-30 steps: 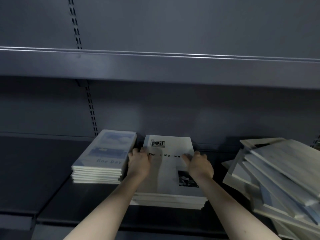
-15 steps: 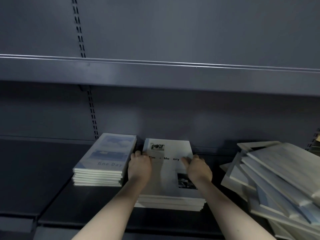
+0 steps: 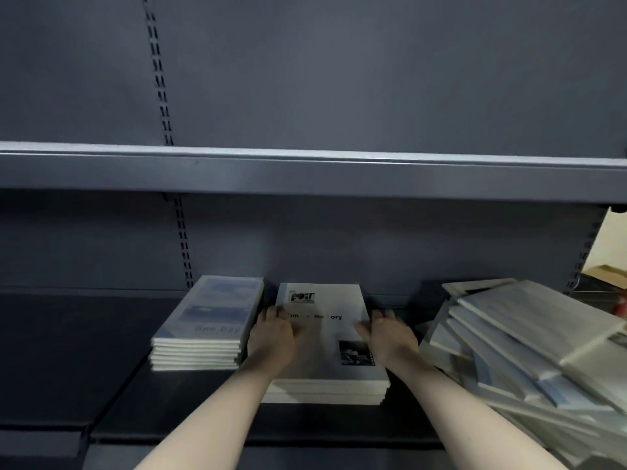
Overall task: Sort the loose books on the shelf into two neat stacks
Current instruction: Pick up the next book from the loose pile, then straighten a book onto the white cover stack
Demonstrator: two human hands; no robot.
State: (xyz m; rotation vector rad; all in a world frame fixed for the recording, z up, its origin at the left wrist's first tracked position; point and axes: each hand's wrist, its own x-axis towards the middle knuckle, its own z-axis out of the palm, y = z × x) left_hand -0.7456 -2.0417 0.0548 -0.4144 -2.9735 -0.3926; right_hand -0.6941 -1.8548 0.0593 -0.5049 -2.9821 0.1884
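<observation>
Two neat stacks sit side by side on the dark shelf point(image 3: 112, 385), close together with a narrow gap between them; the left stack point(image 3: 207, 327) has a pale blue cover on top with the words "One Day", and the middle stack point(image 3: 325, 337) has a white cover on top with a title partly hidden by the hands, a small dark picture near its far edge and another near its front right corner. Both hands rest at the sides of the middle stack's top book; the left hand point(image 3: 273, 337) lies over the left edge, with fingers reaching forward along the cover and fingertips near the title, thumb spread onto the cover; the right hand point(image 3: 390, 337) lies against the right edge, thumb on the cover and fingers extended past the side. Both hands look flat and loosely spread rather than curled round anything, though the blur makes the fingers hard to read closely. To the right, well apart from the middle stack, a loose pile of books point(image 3: 529, 351) leans in a slanted, fanned heap, its covers overlapping at different angles; a few blue edges show among the pale ones. Above runs the front edge of an upper shelf point(image 3: 305, 171); behind stands the grey back panel point(image 3: 339, 79).
</observation>
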